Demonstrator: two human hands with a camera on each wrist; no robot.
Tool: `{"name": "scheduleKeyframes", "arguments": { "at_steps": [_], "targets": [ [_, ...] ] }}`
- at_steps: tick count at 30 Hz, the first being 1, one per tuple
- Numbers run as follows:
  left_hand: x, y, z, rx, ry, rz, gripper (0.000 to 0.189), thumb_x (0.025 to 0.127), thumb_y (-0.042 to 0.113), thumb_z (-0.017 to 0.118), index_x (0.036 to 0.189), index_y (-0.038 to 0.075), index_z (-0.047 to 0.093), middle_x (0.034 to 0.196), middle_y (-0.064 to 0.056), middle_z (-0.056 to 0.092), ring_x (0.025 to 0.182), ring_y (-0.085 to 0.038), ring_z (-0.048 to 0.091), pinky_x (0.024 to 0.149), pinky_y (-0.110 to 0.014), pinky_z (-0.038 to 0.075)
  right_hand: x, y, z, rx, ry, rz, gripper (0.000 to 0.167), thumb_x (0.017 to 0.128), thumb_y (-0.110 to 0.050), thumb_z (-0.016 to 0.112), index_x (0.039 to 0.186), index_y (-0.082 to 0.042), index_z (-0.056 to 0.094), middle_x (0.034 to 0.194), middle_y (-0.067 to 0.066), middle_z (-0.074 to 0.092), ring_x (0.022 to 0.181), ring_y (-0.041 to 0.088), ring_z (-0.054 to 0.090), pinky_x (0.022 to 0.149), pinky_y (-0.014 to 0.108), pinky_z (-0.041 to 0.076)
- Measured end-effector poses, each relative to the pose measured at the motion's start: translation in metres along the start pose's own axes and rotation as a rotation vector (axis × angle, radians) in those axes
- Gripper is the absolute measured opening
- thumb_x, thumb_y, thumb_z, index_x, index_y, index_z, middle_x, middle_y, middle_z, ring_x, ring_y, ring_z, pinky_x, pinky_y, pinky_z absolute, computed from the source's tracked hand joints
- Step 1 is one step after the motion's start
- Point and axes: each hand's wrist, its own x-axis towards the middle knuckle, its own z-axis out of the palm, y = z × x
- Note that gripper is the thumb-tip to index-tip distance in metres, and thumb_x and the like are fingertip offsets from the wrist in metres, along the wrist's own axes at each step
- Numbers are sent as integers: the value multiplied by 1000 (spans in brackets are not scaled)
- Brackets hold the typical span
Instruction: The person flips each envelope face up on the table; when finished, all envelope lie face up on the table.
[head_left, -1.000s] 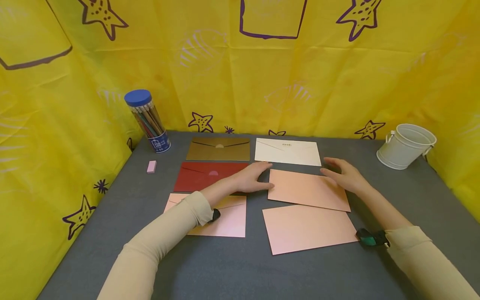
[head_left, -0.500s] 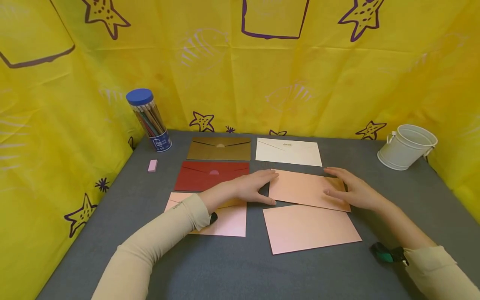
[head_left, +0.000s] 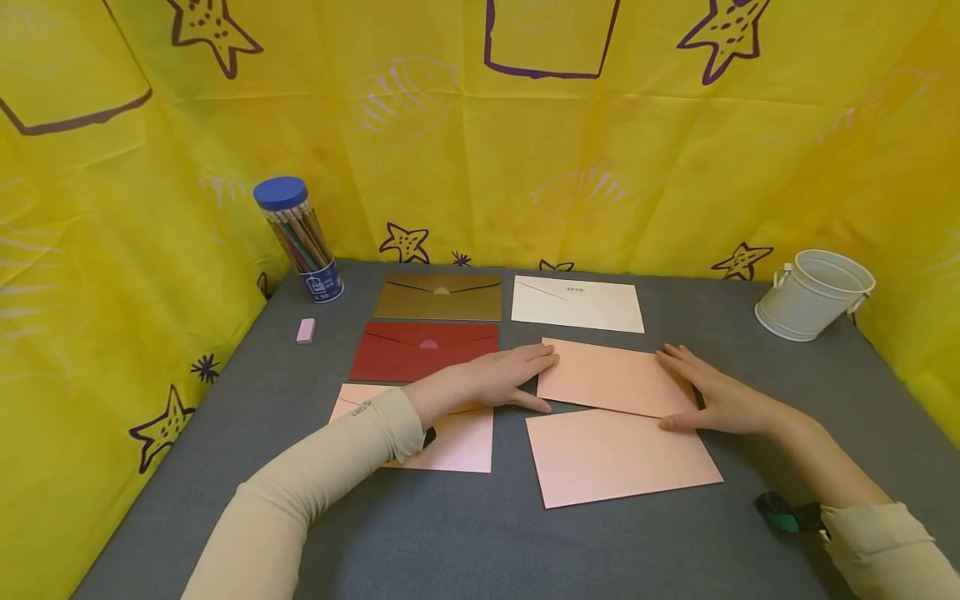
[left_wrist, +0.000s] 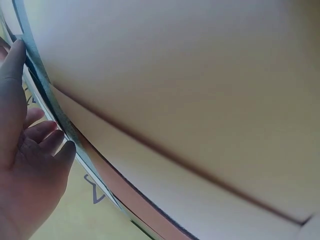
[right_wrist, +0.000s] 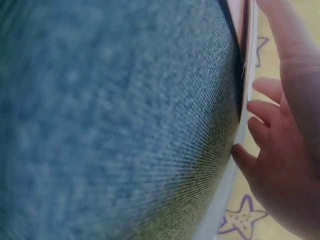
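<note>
A plain pink envelope (head_left: 600,379) lies flat on the table, its lower edge overlapping a second pink envelope (head_left: 618,458) nearer the front. My left hand (head_left: 504,377) is at its left end, fingertips on the upper left corner and thumb stretched out below. At the opposite end my right hand (head_left: 716,396) has its fingers by the upper right corner and its thumb near the lower right one. Both hands have extended fingers. Under my left forearm lies another pink envelope (head_left: 457,446), flap side up and partly hidden; its flap line fills the left wrist view.
Red (head_left: 420,354), gold (head_left: 442,302) and white (head_left: 577,304) envelopes lie farther back. A blue-lidded pencil tub (head_left: 300,242) and a pink eraser (head_left: 306,331) are at left. A white bucket (head_left: 810,296) stands back right. Yellow cloth (head_left: 495,167) hangs behind the table.
My left hand has shifted right onto the upper pink envelope's left end. My right hand has come down and slightly right, its thumb now near the lower right corner. The envelopes stay almost in place.
</note>
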Motion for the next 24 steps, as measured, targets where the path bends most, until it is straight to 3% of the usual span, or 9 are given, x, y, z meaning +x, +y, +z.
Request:
{"name": "scheduleKeyframes", "arguments": {
  "at_steps": [17, 24],
  "targets": [
    [-1, 1, -1, -2, 17, 2, 74, 96, 50, 55, 154, 13, 29, 161, -4, 18, 148, -16, 13, 115, -36, 23, -1, -1, -4, -124, -16, 53, 104, 77, -55, 76, 153, -4, 28, 158, 23, 20, 140, 48, 23, 104, 68, 25],
    [-1, 1, -2, 71, 45, 51, 65, 97, 48, 54, 151, 15, 38, 158, -5, 28, 146, -17, 22, 113, -36, 28, -1, -1, -5, -167, 10, 35, 99, 77, -58, 75, 151, -4, 35, 155, 22, 27, 138, 46, 30, 103, 64, 31]
  ]
}}
